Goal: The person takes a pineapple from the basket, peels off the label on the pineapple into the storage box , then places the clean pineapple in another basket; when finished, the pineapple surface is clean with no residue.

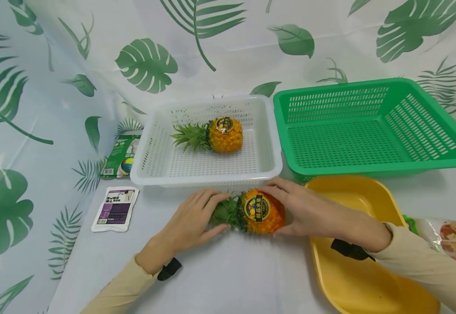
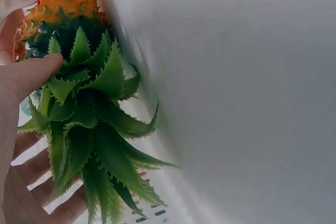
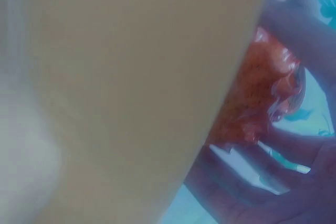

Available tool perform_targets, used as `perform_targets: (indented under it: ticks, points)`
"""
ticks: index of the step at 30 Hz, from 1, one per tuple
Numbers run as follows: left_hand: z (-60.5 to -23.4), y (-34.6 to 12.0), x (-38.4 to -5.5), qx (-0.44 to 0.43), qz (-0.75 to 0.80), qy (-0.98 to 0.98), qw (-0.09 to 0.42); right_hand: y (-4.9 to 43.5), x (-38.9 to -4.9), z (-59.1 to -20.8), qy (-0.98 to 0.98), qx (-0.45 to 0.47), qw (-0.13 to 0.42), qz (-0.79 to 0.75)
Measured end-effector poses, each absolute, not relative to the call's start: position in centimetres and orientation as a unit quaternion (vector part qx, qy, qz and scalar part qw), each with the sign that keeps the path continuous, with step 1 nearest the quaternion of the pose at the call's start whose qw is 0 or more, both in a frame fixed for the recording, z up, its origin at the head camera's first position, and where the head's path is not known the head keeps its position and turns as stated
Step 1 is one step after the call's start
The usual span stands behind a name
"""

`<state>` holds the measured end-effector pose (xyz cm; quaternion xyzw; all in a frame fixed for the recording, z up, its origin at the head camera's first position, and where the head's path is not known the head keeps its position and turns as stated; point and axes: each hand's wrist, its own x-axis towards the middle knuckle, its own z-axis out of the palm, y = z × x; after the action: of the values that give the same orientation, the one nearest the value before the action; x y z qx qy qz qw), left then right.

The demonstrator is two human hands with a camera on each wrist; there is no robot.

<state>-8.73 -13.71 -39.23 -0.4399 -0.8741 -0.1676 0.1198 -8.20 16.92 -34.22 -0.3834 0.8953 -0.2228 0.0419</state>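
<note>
On the white table lies a pineapple (image 1: 262,211) with a black and gold label, its crown to the left. My left hand (image 1: 192,216) holds it round the leafy crown (image 2: 89,124), thumb on the near side and fingers beyond, as the left wrist view shows. Gripping the round bottom end is my right hand (image 1: 310,209), its thumb and fingers spread about the orange skin (image 3: 252,87). A second pineapple (image 1: 228,135) lies on its side in the white basket (image 1: 208,179), just beyond the hands.
A green basket (image 1: 369,168) stands at the back right. The yellow tub (image 1: 353,279) sits beneath my right forearm. A white and purple packet (image 1: 115,209) and a green packet (image 1: 119,157) lie left; a clear food bag (image 1: 432,231) lies far right.
</note>
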Motion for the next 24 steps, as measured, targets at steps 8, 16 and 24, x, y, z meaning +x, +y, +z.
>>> perform_targets:
  ticks: [8,16,24]
  points:
    - [-39.6,-13.6,-8.7,-0.426,-0.164,-0.881,0.121,16.7,-8.1,-34.3,0.901,-0.371,0.035,-0.221]
    - [-39.6,-13.4,-8.8,-0.442,-0.14,-0.876,0.136,17.1,-7.7,-33.2,0.903,-0.4,-0.021,-0.157]
    - [-39.6,-13.7,-9.0,-0.447,-0.163,-0.869,0.134,17.4,-9.7,-29.1,0.858,-0.492,-0.026,-0.144]
